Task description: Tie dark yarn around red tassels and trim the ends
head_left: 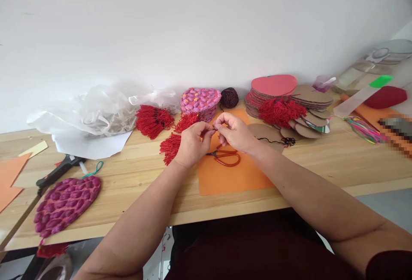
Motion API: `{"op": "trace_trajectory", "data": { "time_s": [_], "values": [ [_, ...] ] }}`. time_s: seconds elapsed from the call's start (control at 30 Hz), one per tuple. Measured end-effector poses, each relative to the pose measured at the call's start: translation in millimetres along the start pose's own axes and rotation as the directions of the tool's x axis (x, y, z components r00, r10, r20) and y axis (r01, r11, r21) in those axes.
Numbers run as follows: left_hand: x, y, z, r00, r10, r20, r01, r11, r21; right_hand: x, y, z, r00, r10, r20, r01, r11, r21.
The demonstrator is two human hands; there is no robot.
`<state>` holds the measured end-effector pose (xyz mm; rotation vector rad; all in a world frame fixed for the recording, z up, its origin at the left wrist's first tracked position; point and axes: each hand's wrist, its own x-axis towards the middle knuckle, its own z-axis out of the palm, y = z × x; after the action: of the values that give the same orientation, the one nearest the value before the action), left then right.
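Observation:
My left hand (194, 141) and my right hand (232, 132) meet above an orange sheet (236, 179), with thumbs and fingertips pinched close together. What they hold between them is too small to make out. Scissors with red handles (227, 158) lie on the sheet just below the hands. Red yarn tassels (170, 147) rest beside my left hand, and a dark yarn ball (229, 97) sits behind the hands. Dark thread (273, 141) trails to the right of my right hand over a cardboard piece.
Left on the wooden table (144, 194) are a purple heart decoration (67, 202), a black glue gun (59, 170) and plastic bags (96, 110). Toward the right stand stacked heart shapes (273, 86), a red yarn bundle (281, 111) and a green-tipped tube (362, 95). A wall rises behind.

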<state>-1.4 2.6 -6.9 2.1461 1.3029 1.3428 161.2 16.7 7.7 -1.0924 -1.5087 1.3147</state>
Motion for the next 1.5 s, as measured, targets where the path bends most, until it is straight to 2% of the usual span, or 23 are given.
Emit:
{"op": "trace_trajectory", "data": {
  "time_s": [0.17, 0.3, 0.37, 0.47, 0.53, 0.63, 0.7, 0.83, 1.0, 1.23, 1.37, 1.5],
  "values": [
    [0.4, 4.2, -1.6, 0.998, -0.067, 0.004, 0.067, 0.994, -0.092, 4.8, 7.2, -1.1, 0.990, -0.131, -0.056, 0.135, 0.988, 0.070],
    [1.0, 7.4, -1.4, 0.995, -0.101, 0.020, 0.103, 0.984, -0.147, 14.1, 7.6, -15.3, 0.951, -0.158, -0.265, 0.186, 0.979, 0.086],
    [0.9, 7.9, -0.9, 0.994, -0.103, 0.034, 0.107, 0.982, -0.155, 17.2, 6.8, -20.8, 0.938, -0.143, -0.316, 0.185, 0.977, 0.108],
    [0.3, 6.7, -0.1, 0.992, -0.117, 0.040, 0.122, 0.980, -0.157, 17.0, 5.2, -21.7, 0.946, -0.157, -0.283, 0.205, 0.968, 0.147],
    [-0.3, 5.8, 0.3, 0.992, -0.118, 0.051, 0.124, 0.981, -0.149, 14.3, 3.8, -18.9, 0.960, -0.174, -0.217, 0.222, 0.950, 0.218],
    [-1.3, 5.6, 1.0, 0.989, -0.105, 0.102, 0.115, 0.988, -0.106, 10.1, 2.3, -14.3, 0.987, -0.149, -0.063, 0.162, 0.919, 0.359],
    [-1.6, 6.0, 1.3, 0.985, -0.106, 0.135, 0.118, 0.989, -0.088, 9.3, 2.3, -12.5, 0.992, -0.126, -0.030, 0.127, 0.908, 0.399],
    [-0.8, 8.0, 0.7, 0.978, -0.130, 0.161, 0.141, 0.988, -0.059, 11.0, 3.3, -11.9, 0.992, -0.073, -0.101, 0.107, 0.911, 0.399],
    [0.3, 10.9, -0.9, 0.968, -0.185, 0.172, 0.195, 0.980, -0.041, 12.1, 1.5, -13.1, 0.991, -0.008, -0.131, 0.062, 0.909, 0.412],
    [-0.2, -4.0, 1.9, 0.951, -0.202, 0.234, 0.254, 0.942, -0.221, 14.8, 2.5, -17.4, 0.992, 0.001, -0.127, 0.056, 0.891, 0.450],
    [0.3, -7.9, 3.1, 0.950, -0.183, 0.254, 0.241, 0.945, -0.222, 14.7, 3.9, -18.4, 0.991, 0.016, -0.134, 0.047, 0.888, 0.458],
    [0.3, -4.3, 3.0, 0.962, -0.153, 0.227, 0.194, 0.966, -0.172, 13.7, 2.0, -17.3, 0.986, 0.079, -0.150, 0.007, 0.865, 0.503]
  ]
}}
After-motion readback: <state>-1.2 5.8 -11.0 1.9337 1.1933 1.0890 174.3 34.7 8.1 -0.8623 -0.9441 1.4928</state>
